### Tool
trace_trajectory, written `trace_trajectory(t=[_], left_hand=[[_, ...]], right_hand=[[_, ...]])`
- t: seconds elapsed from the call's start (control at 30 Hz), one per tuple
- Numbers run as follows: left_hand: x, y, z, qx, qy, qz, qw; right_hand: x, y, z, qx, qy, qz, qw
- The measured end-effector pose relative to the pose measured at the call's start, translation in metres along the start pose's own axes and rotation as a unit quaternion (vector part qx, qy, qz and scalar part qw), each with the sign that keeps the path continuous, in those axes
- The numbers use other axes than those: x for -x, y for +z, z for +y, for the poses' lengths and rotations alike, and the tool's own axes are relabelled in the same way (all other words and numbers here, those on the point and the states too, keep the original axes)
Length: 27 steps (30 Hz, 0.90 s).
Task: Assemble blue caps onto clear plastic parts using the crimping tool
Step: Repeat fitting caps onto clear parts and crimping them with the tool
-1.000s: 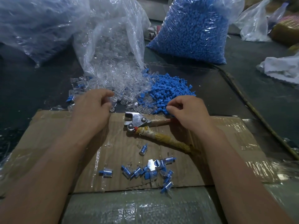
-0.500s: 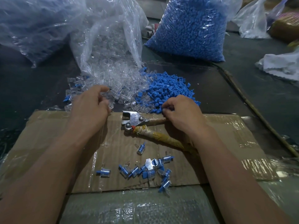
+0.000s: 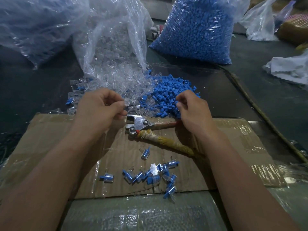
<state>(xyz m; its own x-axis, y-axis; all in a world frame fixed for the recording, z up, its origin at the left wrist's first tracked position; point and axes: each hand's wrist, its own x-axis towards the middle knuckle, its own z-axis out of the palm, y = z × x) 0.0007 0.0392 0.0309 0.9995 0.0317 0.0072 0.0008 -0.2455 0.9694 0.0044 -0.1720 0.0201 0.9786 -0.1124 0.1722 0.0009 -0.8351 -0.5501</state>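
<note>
My left hand (image 3: pixel 100 112) hovers at the near edge of the pile of clear plastic parts (image 3: pixel 116 84), its fingers curled and its thumb and forefinger pinching a clear part (image 3: pixel 126 102). At the near edge of the loose heap of blue caps (image 3: pixel 168 95), my right hand (image 3: pixel 193 112) pinches a blue cap (image 3: pixel 178 104) with curled fingers. Between the two hands the crimping tool (image 3: pixel 139 125) lies on the cardboard, its metal head pointing left and its tape-wrapped handles (image 3: pixel 168 142) running right. Several assembled pieces (image 3: pixel 150 175) lie nearer to me.
A taped cardboard sheet (image 3: pixel 55 139) covers the near table. Behind the piles stand an open clear bag of clear parts (image 3: pixel 115 39), a full bag of blue caps (image 3: pixel 196 29) and another bag (image 3: pixel 33 25) at the far left. A white cloth (image 3: pixel 290 67) lies at the right.
Both hands have lifted slightly from the piles and drawn their fingertips together. The right hand has shifted a little up the blue heap; the tool has not moved.
</note>
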Motion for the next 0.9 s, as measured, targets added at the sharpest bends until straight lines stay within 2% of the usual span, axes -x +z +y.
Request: trace_trajectory(t=[0.1, 0.23, 0.47, 0.6, 0.7, 0.9], left_hand=[[0.001, 0.002, 0.004, 0.050, -0.025, -0.025, 0.998], [0.007, 0.006, 0.007, 0.097, -0.025, -0.047, 0.994], [0.011, 0.010, 0.010, 0.120, -0.021, -0.064, 0.991], [0.013, 0.013, 0.011, 0.114, -0.009, -0.079, 0.990], [0.014, 0.013, 0.011, 0.100, 0.011, -0.088, 0.991], [0.016, 0.015, 0.010, 0.075, 0.044, -0.079, 0.993]], right_hand=[[0.004, -0.004, -0.009, -0.089, -0.021, 0.005, 0.996], [0.014, -0.004, -0.029, -0.201, -0.043, -0.031, 0.978], [0.029, 0.001, -0.050, -0.278, -0.093, -0.001, 0.956], [0.032, 0.007, -0.053, -0.257, -0.104, 0.018, 0.961], [0.032, 0.010, -0.051, -0.197, -0.114, 0.031, 0.973], [0.033, 0.010, -0.052, -0.139, -0.104, 0.026, 0.984]])
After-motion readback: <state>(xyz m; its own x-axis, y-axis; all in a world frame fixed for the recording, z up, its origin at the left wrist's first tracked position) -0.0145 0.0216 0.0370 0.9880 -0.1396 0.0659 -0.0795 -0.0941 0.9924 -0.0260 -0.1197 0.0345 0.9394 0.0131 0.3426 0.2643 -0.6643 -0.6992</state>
